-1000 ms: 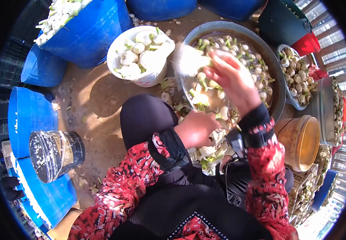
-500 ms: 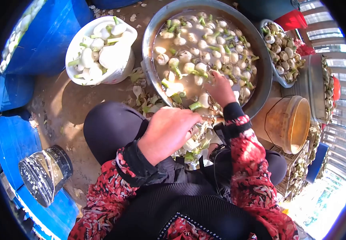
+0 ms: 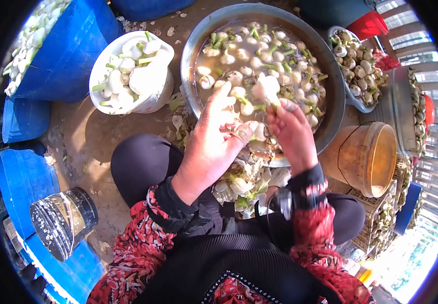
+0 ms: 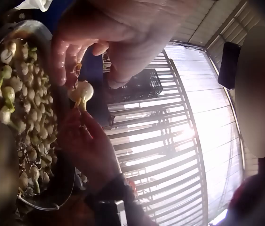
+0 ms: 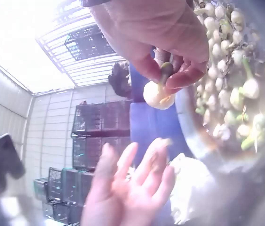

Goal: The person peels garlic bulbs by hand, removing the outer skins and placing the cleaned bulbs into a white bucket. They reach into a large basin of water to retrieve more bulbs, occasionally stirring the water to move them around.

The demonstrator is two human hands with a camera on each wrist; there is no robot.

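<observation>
The right hand (image 3: 294, 133) pinches a white bulb (image 3: 266, 87) by its stem above the wide basin (image 3: 187, 76); the bulb (image 5: 157, 96) hangs below the fingers in the right wrist view. Facing it, the left hand (image 3: 210, 144) has its fingers spread and apart, with a thin brownish bit, too small to identify, near the thumb. In the left wrist view the left hand (image 4: 123, 42) is just above the bulb (image 4: 84, 90); contact cannot be told. Many bulbs (image 3: 234, 77) with short green stems lie in the basin's murky water.
A white bucket (image 3: 154, 96) of cleaner bulbs stands left of the basin. Peelings (image 3: 241, 185) lie between the legs. An orange bucket (image 3: 363, 157) and a tub of bulbs (image 3: 358, 71) stand right; blue tubs (image 3: 69, 55) and a spattered bucket (image 3: 64, 220) stand left.
The right hand has risen from the basin with a bulb pinched by its stem. The left hand has moved up and turned, its fingers now spread.
</observation>
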